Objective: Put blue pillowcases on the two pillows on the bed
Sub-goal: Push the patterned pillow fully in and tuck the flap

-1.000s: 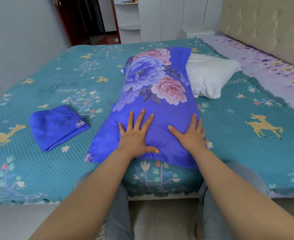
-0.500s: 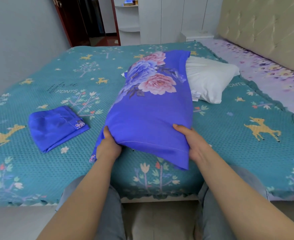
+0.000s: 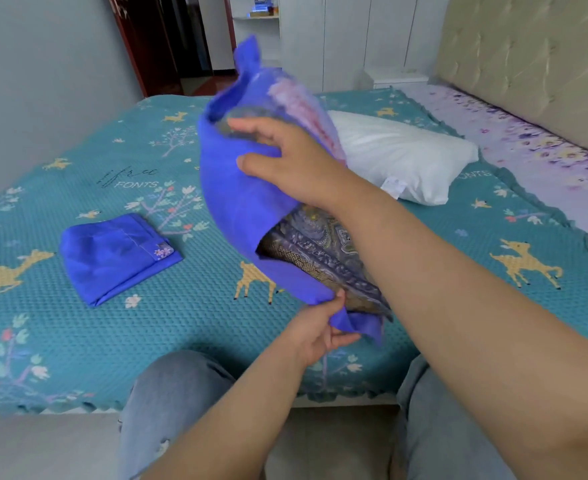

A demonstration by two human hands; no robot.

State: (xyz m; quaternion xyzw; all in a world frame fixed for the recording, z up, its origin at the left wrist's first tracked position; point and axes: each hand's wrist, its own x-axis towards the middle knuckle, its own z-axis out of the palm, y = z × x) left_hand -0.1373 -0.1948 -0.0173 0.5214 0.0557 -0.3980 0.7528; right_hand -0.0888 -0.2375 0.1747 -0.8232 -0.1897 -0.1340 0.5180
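1. Lifting the cased pillow (image 3: 247, 202) off the bed (image 3: 188, 327), the right hand (image 3: 285, 164) lies across its upper side, fingers spread and bent over the blue cloth, forearm reaching in from the lower right.
2. The left hand (image 3: 315, 332) sits low, its grip a pinch on the open end of the pillowcase, where a patterned inner cover (image 3: 320, 251) shows.
3. The pillow stands tilted, far end high and blurred.
4. A bare white pillow (image 3: 400, 157) lies behind it; a folded blue pillowcase (image 3: 116, 256) lies well to the left, both on the teal spread.
5. A padded headboard (image 3: 528, 64) rises at right, white cupboards (image 3: 348, 36) and a dark door (image 3: 147, 39) beyond.
6. Half a second ago both hands held the pillow's near end low over the bed; now it is raised and turned.
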